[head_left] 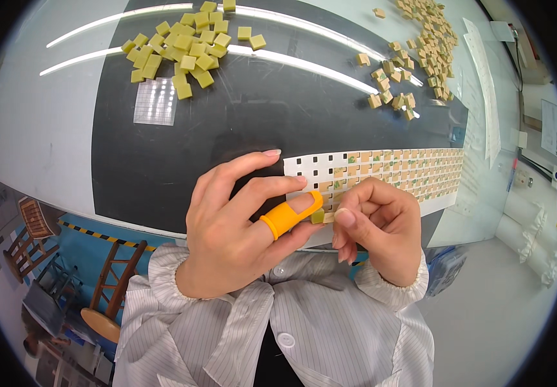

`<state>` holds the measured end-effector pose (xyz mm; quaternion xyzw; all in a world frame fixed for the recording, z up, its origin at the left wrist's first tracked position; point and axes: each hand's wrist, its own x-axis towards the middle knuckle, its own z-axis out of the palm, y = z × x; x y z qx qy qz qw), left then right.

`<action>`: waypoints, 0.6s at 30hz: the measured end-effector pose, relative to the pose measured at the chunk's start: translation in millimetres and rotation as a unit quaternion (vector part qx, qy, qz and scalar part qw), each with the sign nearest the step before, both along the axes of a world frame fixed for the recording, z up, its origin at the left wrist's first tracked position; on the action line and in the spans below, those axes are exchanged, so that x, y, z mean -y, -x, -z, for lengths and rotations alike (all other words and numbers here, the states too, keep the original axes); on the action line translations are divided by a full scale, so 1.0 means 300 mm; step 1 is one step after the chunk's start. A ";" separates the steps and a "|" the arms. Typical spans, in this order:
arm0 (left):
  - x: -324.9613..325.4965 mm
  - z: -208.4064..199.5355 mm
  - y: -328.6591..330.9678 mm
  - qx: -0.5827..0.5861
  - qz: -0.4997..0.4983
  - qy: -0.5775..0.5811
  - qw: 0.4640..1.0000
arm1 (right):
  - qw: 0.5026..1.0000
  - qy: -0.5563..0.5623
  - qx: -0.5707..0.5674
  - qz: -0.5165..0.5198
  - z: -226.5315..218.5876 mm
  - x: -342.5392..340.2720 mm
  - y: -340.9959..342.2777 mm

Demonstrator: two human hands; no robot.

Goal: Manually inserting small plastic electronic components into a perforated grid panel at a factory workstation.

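Left hand (227,226) — finger and thumb pinching one yellow-green block (318,217), near edge of perforated sheet (307,168). Right hand (387,226) — half-curled, hold unclear. Step, seemingly: placing; next calls for alignment.

Downward fisheye view, head height

Black-topped table (259,97), yellow-green squares (197,49), tan blocks (443,58), 1 white perforated sheet (307,166)

Wooden stool (102,324) near striped tape (107,237)
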<state>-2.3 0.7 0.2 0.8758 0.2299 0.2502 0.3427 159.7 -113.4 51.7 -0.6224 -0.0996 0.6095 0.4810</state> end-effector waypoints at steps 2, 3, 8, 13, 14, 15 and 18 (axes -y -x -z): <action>-0.001 0.004 0.001 -0.001 0.003 -0.006 1.000 | 1.000 0.020 -0.002 -0.015 -0.002 -0.007 0.002; -0.001 0.008 0.002 0.001 0.002 -0.010 1.000 | 1.000 0.023 0.002 -0.022 -0.001 -0.010 0.004; 0.001 0.009 0.004 0.000 0.000 -0.012 1.000 | 0.999 0.027 0.003 -0.025 0.002 -0.017 0.008; 0.000 0.010 0.005 0.000 0.000 -0.017 1.000 | 0.999 0.031 0.010 -0.022 0.004 -0.015 0.013; 0.000 0.010 0.005 0.000 0.000 -0.017 1.000 | 0.999 0.031 0.009 -0.022 0.005 -0.015 0.013; 0.001 0.011 0.004 -0.001 0.000 -0.016 1.000 | 0.999 0.031 0.010 -0.021 0.005 -0.014 0.013; 0.001 0.009 0.003 -0.003 0.001 -0.014 1.000 | 0.999 0.034 0.011 -0.022 0.004 -0.014 0.010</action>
